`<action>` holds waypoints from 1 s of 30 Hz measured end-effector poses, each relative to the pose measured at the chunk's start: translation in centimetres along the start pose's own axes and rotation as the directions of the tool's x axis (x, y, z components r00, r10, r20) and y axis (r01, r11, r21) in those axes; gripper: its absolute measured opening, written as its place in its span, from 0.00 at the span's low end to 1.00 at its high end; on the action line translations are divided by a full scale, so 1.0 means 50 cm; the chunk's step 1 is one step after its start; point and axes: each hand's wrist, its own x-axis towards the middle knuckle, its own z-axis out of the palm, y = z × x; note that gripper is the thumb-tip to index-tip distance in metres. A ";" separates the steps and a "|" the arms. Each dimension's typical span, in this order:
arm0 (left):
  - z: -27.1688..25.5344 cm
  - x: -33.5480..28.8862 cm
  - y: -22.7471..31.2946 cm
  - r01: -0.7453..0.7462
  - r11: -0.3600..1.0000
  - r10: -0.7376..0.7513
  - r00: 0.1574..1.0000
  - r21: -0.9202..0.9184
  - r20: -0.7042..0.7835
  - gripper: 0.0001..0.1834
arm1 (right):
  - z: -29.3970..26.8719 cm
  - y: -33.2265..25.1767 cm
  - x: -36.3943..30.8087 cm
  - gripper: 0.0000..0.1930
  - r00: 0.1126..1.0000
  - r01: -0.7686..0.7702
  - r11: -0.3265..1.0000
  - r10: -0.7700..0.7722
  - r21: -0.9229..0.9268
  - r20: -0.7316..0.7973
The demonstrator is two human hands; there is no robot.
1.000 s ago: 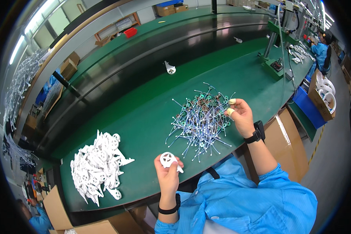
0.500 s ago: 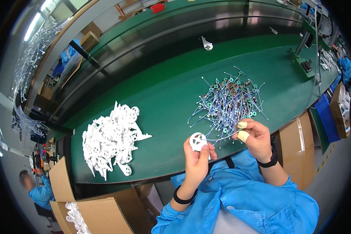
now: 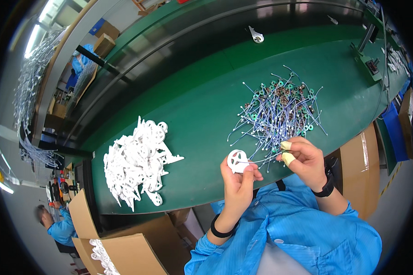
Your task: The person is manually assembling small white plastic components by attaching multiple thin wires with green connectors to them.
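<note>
My left hand point(image 3: 239, 187) grips a white plastic housing point(image 3: 235, 167) with a round, spoked head, thumb on its near side. A thin cable point(image 3: 264, 159) runs from the housing across to my right hand point(image 3: 306, 164). There the thumb and forefinger, both in pale yellow finger cots, are pinched together by the cable's other end; what sits between the tips is too small to make out. Just beyond my hands lies a heap of blue-white cables point(image 3: 273, 117) with small green and copper-coloured round parts. To the left is a pile of white plastic housings point(image 3: 135, 160).
A single white housing point(image 3: 257, 36) lies at the far side of the green bench point(image 3: 202, 105). A metal stand point(image 3: 368, 62) rises at the right. Cardboard boxes point(image 3: 128, 254) stand below the near edge, one with white parts. Another person point(image 3: 62, 224) sits at far left.
My view has shifted, so the bench and piles appear farther right. Both hands keep the same grip, with the cable still stretched between them.
</note>
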 end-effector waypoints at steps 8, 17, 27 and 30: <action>0.016 0.004 -0.001 -0.030 0.976 0.008 0.995 0.215 0.104 0.29 | 0.051 0.002 0.016 0.15 0.984 0.177 0.917 -0.152 -0.356 0.096; 0.014 0.018 0.005 -0.183 0.919 0.102 0.966 0.349 0.237 0.30 | 0.094 0.003 0.041 0.12 0.977 0.202 0.851 -0.208 -0.484 0.042; 0.084 -0.013 0.212 -0.168 0.897 0.111 0.981 0.408 0.161 0.28 | 0.157 -0.195 0.069 0.07 0.995 0.082 0.926 -0.097 -0.368 -0.022; 0.108 -0.038 0.311 -0.100 0.920 0.048 0.988 0.378 0.143 0.28 | 0.186 -0.297 0.069 0.07 0.997 0.078 0.917 -0.079 -0.392 0.013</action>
